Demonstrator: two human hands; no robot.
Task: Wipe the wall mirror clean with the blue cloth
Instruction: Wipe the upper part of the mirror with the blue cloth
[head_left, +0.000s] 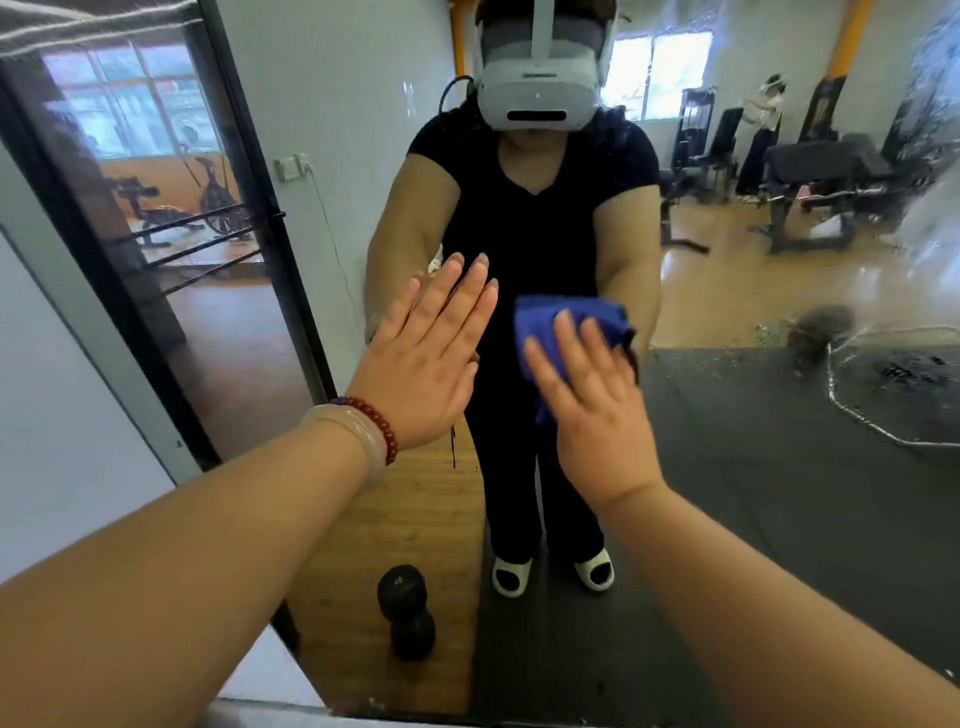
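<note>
In the head view both arms reach forward to the wall mirror (753, 493), a large flat sheet of glass reflecting a gym floor of pale wood and dark rubber matting. The right hand (587, 405) lies over the blue cloth (561, 322) and presses it against the glass. Its fingers are spread and nearly straight across the fabric, not curled round it. The cloth is soft and bunched into folds. It shows above and to the left of the fingers, with one corner hanging below the palm.

Just left of the cloth, and not touching it, the left hand (426, 358) is laid flat on the glass with its fingers straight and close together, holding nothing. Its wrist carries a string of round dark-red beads (376, 423) and, beside it, a smooth pale bangle (348, 434).

Smeared wet streaks (930, 130) blur the glass at the far right. Low in the reflection a black round-ended dumbbell (408, 613) lies on the wood.
</note>
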